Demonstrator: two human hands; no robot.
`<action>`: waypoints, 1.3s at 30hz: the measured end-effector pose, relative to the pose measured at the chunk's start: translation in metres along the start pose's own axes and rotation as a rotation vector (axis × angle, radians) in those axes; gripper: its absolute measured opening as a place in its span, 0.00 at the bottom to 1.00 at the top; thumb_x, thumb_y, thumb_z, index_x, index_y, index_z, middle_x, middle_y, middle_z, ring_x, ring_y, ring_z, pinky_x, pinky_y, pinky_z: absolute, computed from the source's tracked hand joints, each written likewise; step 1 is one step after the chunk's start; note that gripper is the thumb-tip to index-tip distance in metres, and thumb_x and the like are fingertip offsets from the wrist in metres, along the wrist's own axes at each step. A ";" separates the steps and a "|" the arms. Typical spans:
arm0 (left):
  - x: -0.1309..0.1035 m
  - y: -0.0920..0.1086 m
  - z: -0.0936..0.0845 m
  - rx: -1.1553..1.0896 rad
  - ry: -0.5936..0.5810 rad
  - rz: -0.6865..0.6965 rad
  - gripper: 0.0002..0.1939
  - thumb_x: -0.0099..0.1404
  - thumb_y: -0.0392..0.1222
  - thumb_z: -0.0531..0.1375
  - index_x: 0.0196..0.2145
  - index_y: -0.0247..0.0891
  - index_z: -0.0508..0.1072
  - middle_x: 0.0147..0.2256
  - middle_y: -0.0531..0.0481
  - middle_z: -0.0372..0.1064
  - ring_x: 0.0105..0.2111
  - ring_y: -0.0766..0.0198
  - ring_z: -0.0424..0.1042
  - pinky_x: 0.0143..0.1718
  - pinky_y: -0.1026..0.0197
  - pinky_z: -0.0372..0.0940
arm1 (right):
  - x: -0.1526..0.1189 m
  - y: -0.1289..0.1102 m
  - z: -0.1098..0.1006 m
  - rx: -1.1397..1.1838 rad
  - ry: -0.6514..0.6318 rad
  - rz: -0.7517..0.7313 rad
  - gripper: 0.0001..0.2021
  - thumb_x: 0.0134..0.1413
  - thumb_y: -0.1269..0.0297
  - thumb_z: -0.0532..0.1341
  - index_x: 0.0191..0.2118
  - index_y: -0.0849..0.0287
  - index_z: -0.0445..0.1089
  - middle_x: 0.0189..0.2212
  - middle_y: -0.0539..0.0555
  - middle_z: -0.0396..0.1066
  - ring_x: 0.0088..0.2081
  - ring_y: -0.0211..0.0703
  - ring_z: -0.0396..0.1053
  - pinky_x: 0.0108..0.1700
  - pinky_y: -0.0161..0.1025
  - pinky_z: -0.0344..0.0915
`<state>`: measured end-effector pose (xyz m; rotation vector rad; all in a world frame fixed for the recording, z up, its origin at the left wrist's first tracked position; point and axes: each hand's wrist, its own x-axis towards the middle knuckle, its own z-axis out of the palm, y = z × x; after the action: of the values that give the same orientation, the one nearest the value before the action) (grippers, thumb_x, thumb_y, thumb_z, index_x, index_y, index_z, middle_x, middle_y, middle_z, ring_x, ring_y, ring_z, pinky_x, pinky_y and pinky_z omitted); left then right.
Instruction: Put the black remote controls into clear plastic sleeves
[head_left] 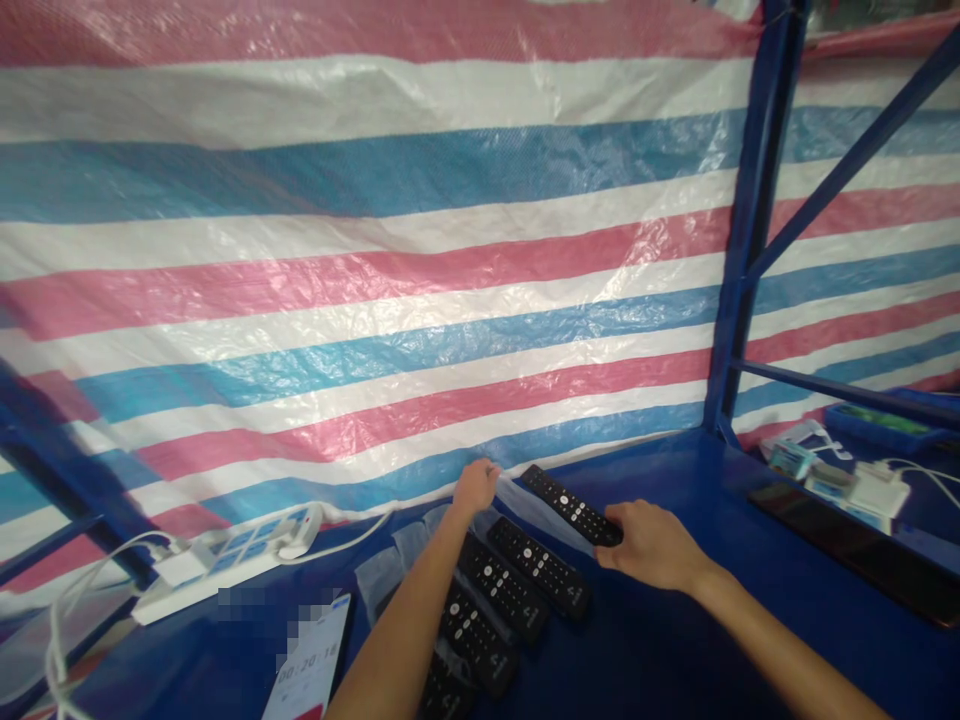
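In the head view my right hand [651, 548] grips the lower end of a black remote control [564, 498], which is tilted with its far end up and to the left. Beside that remote runs a thin clear plastic sleeve [538, 512]. My left hand [476, 487] is closed, pinching the sleeve's far end near the striped sheet. Several more black remotes, such as this nearest one [536, 565], lie in a slanted row below on the blue table. Plastic sleeves [411, 543] stick out at their far ends. My left forearm covers part of the row.
A white power strip [232, 560] with plugs and cables lies at left. In front of it is a phone [311, 660] showing a timer. At right, a dark flat device [855, 550] lies beside white chargers [877, 490]. Striped sheeting [375, 300] and blue frame posts [754, 220] stand behind.
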<state>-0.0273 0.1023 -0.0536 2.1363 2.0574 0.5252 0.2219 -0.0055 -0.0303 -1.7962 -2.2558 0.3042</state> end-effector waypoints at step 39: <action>-0.127 0.139 0.026 0.384 -0.145 0.090 0.15 0.68 0.37 0.50 0.43 0.30 0.75 0.45 0.36 0.69 0.47 0.51 0.68 0.41 0.54 0.65 | 0.003 0.028 0.014 0.077 0.126 0.036 0.13 0.49 0.51 0.59 0.27 0.56 0.70 0.29 0.55 0.76 0.34 0.49 0.73 0.27 0.36 0.51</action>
<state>0.1108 -0.0279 -0.0527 2.3945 2.1258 -0.0243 0.2427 0.0031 -0.0516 -1.7669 -2.0994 0.2731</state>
